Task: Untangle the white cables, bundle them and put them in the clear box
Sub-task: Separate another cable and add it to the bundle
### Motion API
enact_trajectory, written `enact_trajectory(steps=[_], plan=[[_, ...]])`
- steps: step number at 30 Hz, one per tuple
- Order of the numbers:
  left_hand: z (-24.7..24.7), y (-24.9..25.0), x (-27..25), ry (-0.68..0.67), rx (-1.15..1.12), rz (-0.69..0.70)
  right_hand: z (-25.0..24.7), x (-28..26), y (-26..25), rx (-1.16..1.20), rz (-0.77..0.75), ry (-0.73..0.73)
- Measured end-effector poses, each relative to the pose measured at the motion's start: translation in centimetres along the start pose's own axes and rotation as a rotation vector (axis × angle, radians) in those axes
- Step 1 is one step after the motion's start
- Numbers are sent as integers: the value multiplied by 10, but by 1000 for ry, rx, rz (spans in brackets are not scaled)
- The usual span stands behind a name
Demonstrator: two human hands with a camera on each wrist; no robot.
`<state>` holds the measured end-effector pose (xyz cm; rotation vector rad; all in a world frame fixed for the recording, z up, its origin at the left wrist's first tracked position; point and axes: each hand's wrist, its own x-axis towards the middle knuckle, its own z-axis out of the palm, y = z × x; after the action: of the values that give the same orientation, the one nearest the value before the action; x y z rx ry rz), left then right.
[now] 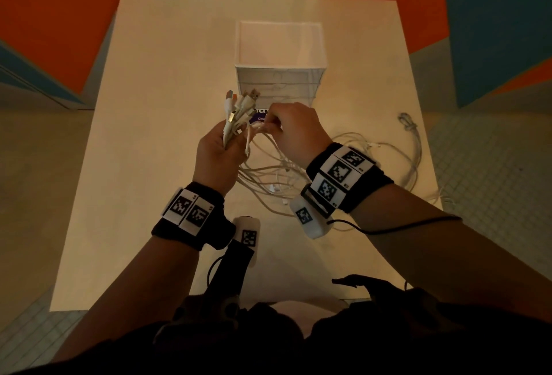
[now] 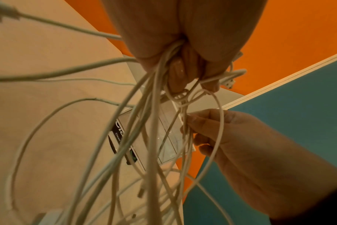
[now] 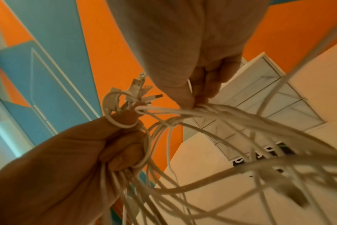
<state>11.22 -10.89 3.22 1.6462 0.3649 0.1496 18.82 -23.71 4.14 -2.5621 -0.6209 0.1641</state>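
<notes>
My left hand (image 1: 219, 153) grips a bunch of white cables (image 1: 239, 114) near their plug ends, which stick up above the fist. The same fist shows in the left wrist view (image 2: 175, 50) and in the right wrist view (image 3: 106, 146). My right hand (image 1: 286, 129) pinches several strands just beside the left fist, seen again at thumb and fingers (image 3: 194, 99). A knot (image 3: 171, 123) sits in the strands between the two hands. The loose lengths (image 1: 298, 171) hang down and spread over the table. The clear box (image 1: 280, 61) stands open right behind the hands, nothing visible in it.
The pale table (image 1: 167, 81) carries the box with a purple label (image 1: 259, 116) on its near side. Cable loops trail toward the table's right edge (image 1: 415, 147), one plug end lying near it. Orange and blue floor panels surround the table.
</notes>
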Motion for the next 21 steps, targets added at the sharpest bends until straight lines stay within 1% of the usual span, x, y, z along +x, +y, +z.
enact_trajectory(steps=[3, 5, 9, 11, 13, 15, 17, 21], plan=[[-3, 1, 3, -40, -30, 15, 0, -7, 3, 187, -154, 102], [-4, 3, 5, -54, -38, 19, 1, -13, 4, 277, -240, 92], [-2, 4, 9, -81, -50, 22, 4, -16, 3, 416, -219, 132], [0, 2, 10, -94, -9, 28, 5, -16, 1, 349, -223, 137], [1, 1, 10, -107, 28, 32, 5, -16, -2, 182, -233, 80], [2, 1, 7, -100, 47, 37, 3, -15, -4, 13, -196, 11], [2, 5, 5, -82, 35, 43, 3, -12, -3, -97, -134, -44], [3, 17, 2, -62, 9, 57, 7, -8, 12, -116, -17, -111]])
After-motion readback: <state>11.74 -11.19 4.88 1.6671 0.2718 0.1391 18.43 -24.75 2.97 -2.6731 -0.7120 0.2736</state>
